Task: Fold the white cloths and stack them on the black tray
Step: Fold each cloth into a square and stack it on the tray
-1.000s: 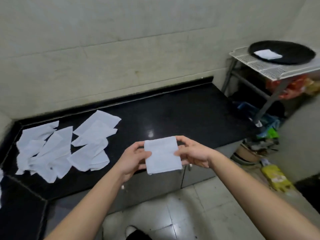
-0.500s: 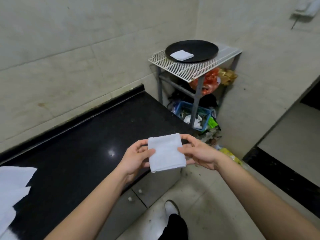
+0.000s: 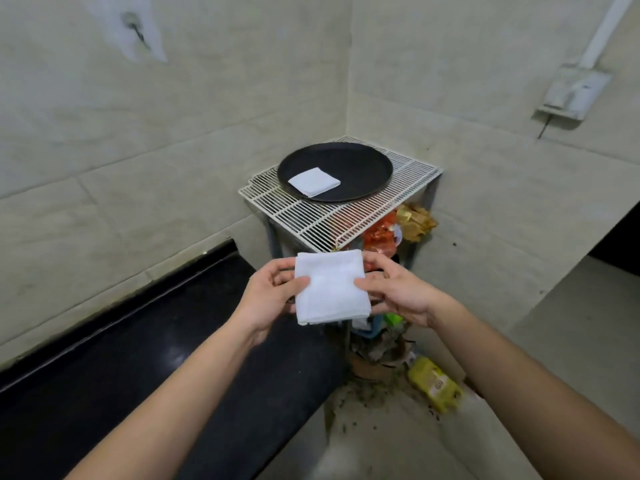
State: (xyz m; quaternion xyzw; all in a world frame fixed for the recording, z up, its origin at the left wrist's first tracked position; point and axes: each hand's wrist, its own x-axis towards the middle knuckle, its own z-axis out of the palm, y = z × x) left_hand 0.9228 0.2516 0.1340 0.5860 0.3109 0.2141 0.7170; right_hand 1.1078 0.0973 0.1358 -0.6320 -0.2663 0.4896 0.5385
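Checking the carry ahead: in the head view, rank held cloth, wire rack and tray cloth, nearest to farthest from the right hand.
1. Held cloth, in the right hand.
2. Wire rack, just beyond.
3. Tray cloth, farther back on the tray.

A folded cloth (image 3: 314,182) lies in the tray (image 3: 362,166) on the rack (image 3: 311,223), right of the counter (image 3: 138,358).

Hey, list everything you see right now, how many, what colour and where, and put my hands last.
held cloth: one, white, folded, between both hands
tray cloth: one, white, folded, on the black tray
black tray: one, black, on the wire rack
wire rack: one, white, in the wall corner
counter: one, black, lower left
yellow packet: one, yellow, on the floor
left hand: one, grips the held cloth's left edge
right hand: one, grips its right edge
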